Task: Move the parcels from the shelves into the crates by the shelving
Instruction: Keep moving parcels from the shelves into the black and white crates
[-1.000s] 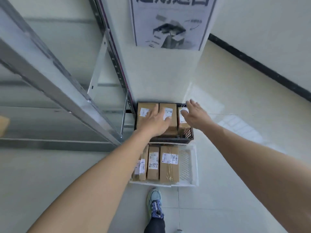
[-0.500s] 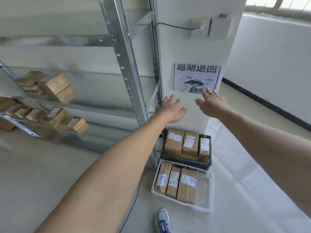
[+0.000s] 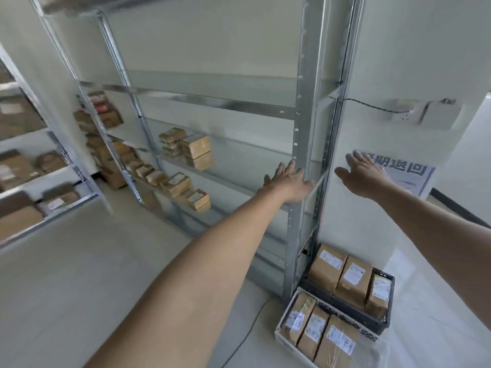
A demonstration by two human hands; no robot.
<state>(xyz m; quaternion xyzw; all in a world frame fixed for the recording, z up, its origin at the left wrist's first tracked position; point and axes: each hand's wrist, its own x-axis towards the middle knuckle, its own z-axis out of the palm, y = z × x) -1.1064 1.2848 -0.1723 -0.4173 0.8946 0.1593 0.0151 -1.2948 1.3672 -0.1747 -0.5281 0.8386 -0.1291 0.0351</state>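
My left hand (image 3: 288,181) and right hand (image 3: 364,176) are both spread flat, empty, raised by the shelf upright (image 3: 301,144). Parcels (image 3: 196,148) sit on shelves at 10 o'clock. Black crate (image 3: 382,318) and white crate (image 3: 285,341) at 5 o'clock hold three parcels each.

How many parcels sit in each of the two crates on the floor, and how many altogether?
Black crate: 3 parcels
White crate: 3 parcels
Total: 6 parcels in 2 crates
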